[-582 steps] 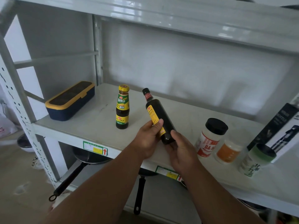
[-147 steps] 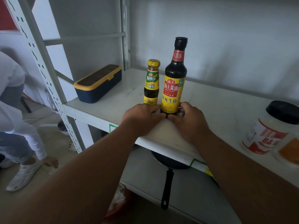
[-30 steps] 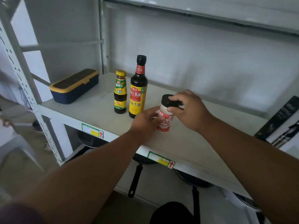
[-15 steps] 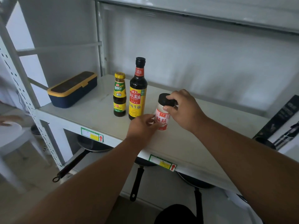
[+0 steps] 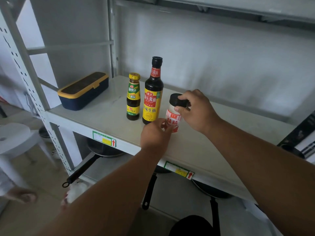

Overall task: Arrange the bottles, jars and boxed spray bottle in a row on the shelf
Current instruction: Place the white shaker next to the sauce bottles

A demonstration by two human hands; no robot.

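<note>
On the white shelf (image 5: 105, 114) a small dark sauce bottle with a yellow cap (image 5: 133, 97) stands upright. Right beside it is a tall soy sauce bottle with a yellow label (image 5: 153, 92). A white jar with a black lid and red label (image 5: 174, 114) stands just right of the tall bottle. My right hand (image 5: 196, 109) grips the jar at its lid and upper body. My left hand (image 5: 156, 136) pinches the jar's lower left side. At the right edge, part of the black spray bottle box (image 5: 301, 132) shows.
A navy box with a yellow rim (image 5: 83, 91) lies at the shelf's left end. Several black pans (image 5: 102, 150) sit on the lower shelf, handles sticking out forward. A white stool (image 5: 15, 140) stands left of the rack upright (image 5: 34, 92). Another shelf board is overhead.
The jar has slid left, closer to the tall soy sauce bottle, and its label now faces me more. Both hands stayed on it.
</note>
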